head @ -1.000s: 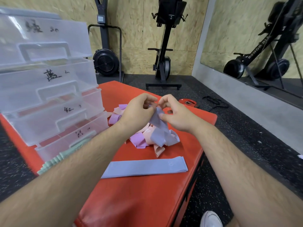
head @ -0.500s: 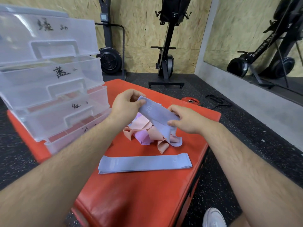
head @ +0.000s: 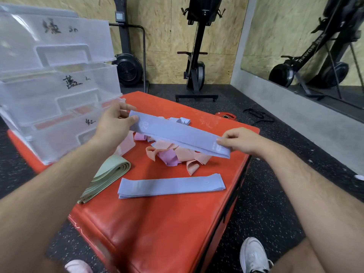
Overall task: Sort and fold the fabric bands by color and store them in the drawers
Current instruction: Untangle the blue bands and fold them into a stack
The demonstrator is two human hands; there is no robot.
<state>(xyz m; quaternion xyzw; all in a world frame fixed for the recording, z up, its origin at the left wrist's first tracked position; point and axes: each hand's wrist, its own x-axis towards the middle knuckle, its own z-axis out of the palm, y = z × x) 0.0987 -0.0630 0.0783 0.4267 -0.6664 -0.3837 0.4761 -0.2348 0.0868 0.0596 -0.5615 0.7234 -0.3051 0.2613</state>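
I hold a blue fabric band stretched flat in the air above the red padded box. My left hand pinches its left end and my right hand pinches its right end. Under it lies a loose heap of pink and purple bands. A flat stack of blue bands rests nearer to me. A stack of green bands lies to the left, beside the clear plastic drawer unit with handwritten labels.
A small curled blue band lies behind the heap. Black gym machines stand on the speckled floor by the wooden wall. A red weight plate lies past the box. My white shoe is at the box's right.
My hands have moved apart and pulled the crumpled blue band out of the heap into a straight, flat strip. The green stack has come into sight at the left.
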